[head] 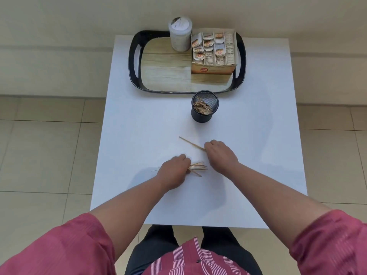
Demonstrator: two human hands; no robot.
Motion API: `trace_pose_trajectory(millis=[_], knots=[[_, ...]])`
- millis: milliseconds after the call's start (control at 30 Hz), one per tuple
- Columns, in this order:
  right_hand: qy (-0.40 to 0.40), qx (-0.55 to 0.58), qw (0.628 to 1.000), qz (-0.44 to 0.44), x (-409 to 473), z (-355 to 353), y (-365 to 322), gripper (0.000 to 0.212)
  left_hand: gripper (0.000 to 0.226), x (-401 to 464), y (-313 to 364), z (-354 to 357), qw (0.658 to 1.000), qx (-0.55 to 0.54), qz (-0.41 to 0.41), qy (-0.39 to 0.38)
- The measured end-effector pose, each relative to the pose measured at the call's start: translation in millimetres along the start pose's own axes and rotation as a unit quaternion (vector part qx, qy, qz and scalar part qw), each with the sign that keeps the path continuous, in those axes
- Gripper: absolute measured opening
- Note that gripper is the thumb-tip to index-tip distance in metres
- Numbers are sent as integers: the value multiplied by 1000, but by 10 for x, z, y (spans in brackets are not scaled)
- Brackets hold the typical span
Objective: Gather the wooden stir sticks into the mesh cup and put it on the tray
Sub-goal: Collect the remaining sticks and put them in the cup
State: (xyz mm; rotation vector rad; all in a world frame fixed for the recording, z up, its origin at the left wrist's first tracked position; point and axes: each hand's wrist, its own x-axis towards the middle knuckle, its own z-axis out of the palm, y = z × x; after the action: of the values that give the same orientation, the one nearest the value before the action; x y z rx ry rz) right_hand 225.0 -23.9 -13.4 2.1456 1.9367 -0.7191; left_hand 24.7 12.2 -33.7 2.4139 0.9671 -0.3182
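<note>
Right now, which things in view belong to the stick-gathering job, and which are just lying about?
Job:
bundle in the left hand
lone stick at the right hand
mesh cup, already part filled, on the table
tray

Lying about:
jar on the tray
tea bag box on the tray

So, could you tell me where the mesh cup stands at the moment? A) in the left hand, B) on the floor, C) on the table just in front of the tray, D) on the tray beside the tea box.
C: the mesh cup, with sticks inside, stands on the white table just short of the tray's near rim, and neither hand touches it.
</note>
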Motion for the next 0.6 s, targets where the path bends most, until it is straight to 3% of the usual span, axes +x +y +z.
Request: trace_pose_trajectory(millis=[67,167,233,300,400,500,600], knots=[[-17,2,1000,16,-15,-5,-20,16,9,-54,-54,-7,1000,17,11,10],[-42,-2,998,43,-50,26,-27,19,29,-102,-137,-14,1000,11,-5,12],[-55,9,997,60,-71,53,-13,24,26,-88,-144,-50,995,-76,-62,17],[-60,73,990,102,-68,49,2,15,13,-29,-128,-84,974,-182,-129,31],[-58,236,957,158,-94,36,-29,11,14,41,-63,-143,890,-390,-236,28],[-51,465,862,195,-177,8,-144,16,12,138,48,-190,778,-552,-300,24],[-55,566,801,189,-216,-47,-274,12,14,214,182,-218,690,-654,-310,21]])
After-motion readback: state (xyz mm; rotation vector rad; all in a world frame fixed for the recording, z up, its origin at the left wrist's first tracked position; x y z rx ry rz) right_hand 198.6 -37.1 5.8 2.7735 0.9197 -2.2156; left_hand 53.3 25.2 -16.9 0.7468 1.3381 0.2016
